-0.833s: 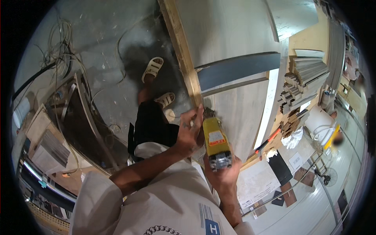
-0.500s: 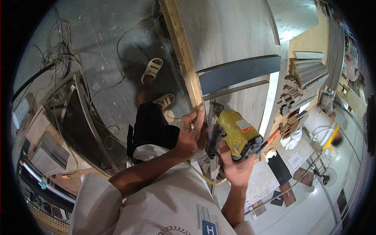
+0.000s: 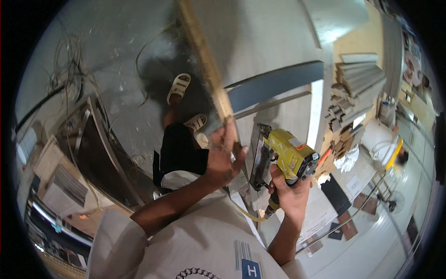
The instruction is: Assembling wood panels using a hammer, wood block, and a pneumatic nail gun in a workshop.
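My right hand (image 3: 291,193) is wrapped round the handle of a yellow and black nail gun (image 3: 289,151). The gun lies over the near end of a grey panel (image 3: 267,42), its dark nose pointing away from me, and an air hose (image 3: 251,215) joins its handle end. At the panel's left edge runs a long light-wood strip (image 3: 204,60). My left hand (image 3: 222,158) is at the near end of that strip, forefinger stretched along it and thumb apart; some of its fingers are blurred. A dark grey board (image 3: 278,83) lies across the panel.
Stacked grey strips (image 3: 357,79) stand to the right, beside a white bucket (image 3: 378,139). A fan (image 3: 392,200) is on the floor at right. Tangled cables (image 3: 69,65) and a frame of brown boards (image 3: 111,153) lie to the left. A person's sandalled foot (image 3: 179,88) shows below.
The nail gun has shifted right and slightly toward me, away from the strip's edge. My left thumb has spread away from the fingers. The whole view has shifted a little.
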The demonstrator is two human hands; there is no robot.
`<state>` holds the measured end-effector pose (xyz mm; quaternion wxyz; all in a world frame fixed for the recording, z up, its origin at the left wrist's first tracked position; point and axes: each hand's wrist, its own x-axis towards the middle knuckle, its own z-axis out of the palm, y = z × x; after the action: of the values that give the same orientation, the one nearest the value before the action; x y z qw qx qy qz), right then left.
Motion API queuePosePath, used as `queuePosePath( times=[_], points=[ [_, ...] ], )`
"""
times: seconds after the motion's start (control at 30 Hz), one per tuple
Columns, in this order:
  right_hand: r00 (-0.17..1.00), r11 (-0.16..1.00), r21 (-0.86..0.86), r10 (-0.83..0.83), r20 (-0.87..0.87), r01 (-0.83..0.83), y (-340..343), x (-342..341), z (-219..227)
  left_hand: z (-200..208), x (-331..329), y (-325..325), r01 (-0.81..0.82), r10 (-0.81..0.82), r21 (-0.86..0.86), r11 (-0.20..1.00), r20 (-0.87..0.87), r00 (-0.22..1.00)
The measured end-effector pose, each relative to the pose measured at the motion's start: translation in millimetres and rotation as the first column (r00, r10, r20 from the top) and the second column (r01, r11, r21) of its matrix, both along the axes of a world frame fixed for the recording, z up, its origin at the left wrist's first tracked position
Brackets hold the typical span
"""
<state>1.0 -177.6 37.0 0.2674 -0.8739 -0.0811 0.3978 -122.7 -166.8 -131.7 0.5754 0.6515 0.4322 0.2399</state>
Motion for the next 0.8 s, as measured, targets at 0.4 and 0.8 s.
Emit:
queuePosePath(
  times=[0.4,0.8],
  points=[
    [0.783,0.766,-0.249,-0.477,0.398,0.593,-293,4,10,7,15,73,0.051,-0.049,0.004,0.999,-0.247,0.968],
    [0.652,0.691,-0.27,-0.375,0.659,0.67,-452,75,-87,-33,5,80,0.228,0.028,0.634,0.738,-0.367,0.93]
  ],
)
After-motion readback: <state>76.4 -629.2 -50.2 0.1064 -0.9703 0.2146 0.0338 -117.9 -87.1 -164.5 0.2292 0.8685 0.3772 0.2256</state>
